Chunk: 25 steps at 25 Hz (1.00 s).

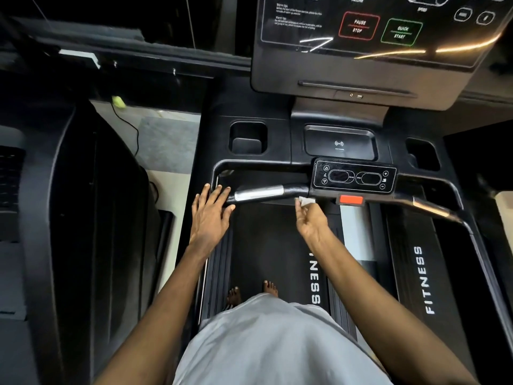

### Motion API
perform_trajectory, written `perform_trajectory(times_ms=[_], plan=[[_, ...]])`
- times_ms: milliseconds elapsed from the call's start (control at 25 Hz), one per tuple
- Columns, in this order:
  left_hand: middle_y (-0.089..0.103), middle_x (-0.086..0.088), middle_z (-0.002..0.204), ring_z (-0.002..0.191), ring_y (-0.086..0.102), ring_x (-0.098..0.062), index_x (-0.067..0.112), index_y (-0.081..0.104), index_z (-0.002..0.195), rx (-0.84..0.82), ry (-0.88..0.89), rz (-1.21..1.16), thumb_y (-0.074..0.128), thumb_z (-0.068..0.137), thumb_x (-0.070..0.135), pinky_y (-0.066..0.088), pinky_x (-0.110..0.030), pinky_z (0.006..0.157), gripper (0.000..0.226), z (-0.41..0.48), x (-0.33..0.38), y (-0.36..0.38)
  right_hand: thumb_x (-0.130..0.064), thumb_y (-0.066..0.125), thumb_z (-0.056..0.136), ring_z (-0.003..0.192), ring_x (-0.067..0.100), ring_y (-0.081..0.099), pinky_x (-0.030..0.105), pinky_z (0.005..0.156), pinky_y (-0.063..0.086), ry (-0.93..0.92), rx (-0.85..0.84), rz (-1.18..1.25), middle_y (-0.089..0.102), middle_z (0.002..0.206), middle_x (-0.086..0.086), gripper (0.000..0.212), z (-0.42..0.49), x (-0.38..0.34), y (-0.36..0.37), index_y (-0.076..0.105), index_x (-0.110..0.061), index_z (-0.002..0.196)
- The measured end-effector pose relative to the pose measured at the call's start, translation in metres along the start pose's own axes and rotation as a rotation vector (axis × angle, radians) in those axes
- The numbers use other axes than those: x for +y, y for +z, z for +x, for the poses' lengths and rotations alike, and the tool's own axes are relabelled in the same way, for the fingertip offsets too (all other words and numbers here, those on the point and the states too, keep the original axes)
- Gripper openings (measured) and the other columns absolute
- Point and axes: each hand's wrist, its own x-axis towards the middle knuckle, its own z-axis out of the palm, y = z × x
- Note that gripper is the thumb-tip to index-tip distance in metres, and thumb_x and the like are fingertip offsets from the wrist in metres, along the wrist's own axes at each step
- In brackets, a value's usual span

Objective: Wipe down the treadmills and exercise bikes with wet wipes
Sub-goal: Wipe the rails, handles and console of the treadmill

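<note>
fingers (298, 208) of right hand (312, 220) pinched round wet wipe (307, 201), held at near edge of handlebar (294, 189) | left hand (211, 211) flat, nothing gripped, at bar's left end | wipe best drawn leftward over silver sensor (258, 193), pressure kept even

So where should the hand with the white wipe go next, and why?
Probably slide the wipe left along the silver grip. The right hand pinches the wipe at the black bar, just beside the small button panel, and the silver grip stretches from there toward the open left hand.
</note>
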Motion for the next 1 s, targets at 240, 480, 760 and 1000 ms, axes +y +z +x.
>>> perform_trajectory(times_ms=[240, 480, 760, 1000], plan=[[0.038, -0.004, 0.16, 0.155, 0.013, -0.024, 0.021, 0.043, 0.152, -0.003, -0.002, 0.001, 0.052, 0.102, 0.036, 0.006, -0.047, 0.124, 0.053, 0.002, 0.006, 0.001, 0.015, 0.054, 0.088, 0.077, 0.019, 0.063, 0.027, 0.075, 0.058, -0.414, -0.266, -0.614, 0.063, 0.08, 0.008, 0.024, -0.024, -0.002, -0.017, 0.058, -0.007, 0.079], [0.04, -0.008, 0.158, 0.15, 0.027, -0.025, 0.019, 0.038, 0.154, -0.109, 0.142, -0.054, 0.046, 0.105, 0.04, 0.014, -0.046, 0.124, 0.054, 0.019, 0.054, 0.01, -0.006, 0.057, 0.095, 0.088, 0.01, 0.058, 0.02, 0.081, 0.048, -1.243, -0.33, -1.205, 0.052, 0.105, 0.0, 0.013, -0.017, -0.049, -0.051, 0.065, -0.013, 0.102], [0.054, -0.004, 0.14, 0.134, 0.043, -0.028, 0.022, 0.045, 0.149, -0.089, 0.128, -0.055, 0.045, 0.104, 0.046, 0.026, -0.051, 0.116, 0.051, 0.026, 0.067, 0.021, -0.007, 0.056, 0.1, 0.086, 0.004, 0.056, 0.022, 0.084, 0.048, -1.31, -0.416, -1.244, 0.055, 0.098, -0.003, 0.015, -0.007, -0.049, -0.047, 0.069, -0.014, 0.099], [0.052, 0.003, 0.146, 0.14, 0.04, -0.022, 0.027, 0.049, 0.147, -0.16, 0.084, -0.134, 0.049, 0.103, 0.046, 0.017, -0.04, 0.117, 0.048, 0.033, 0.072, 0.006, -0.003, 0.063, 0.095, 0.095, 0.003, 0.062, 0.015, 0.081, 0.049, -1.225, -0.408, -1.028, 0.063, 0.104, 0.001, 0.023, -0.01, -0.057, -0.028, 0.075, -0.015, 0.109]])
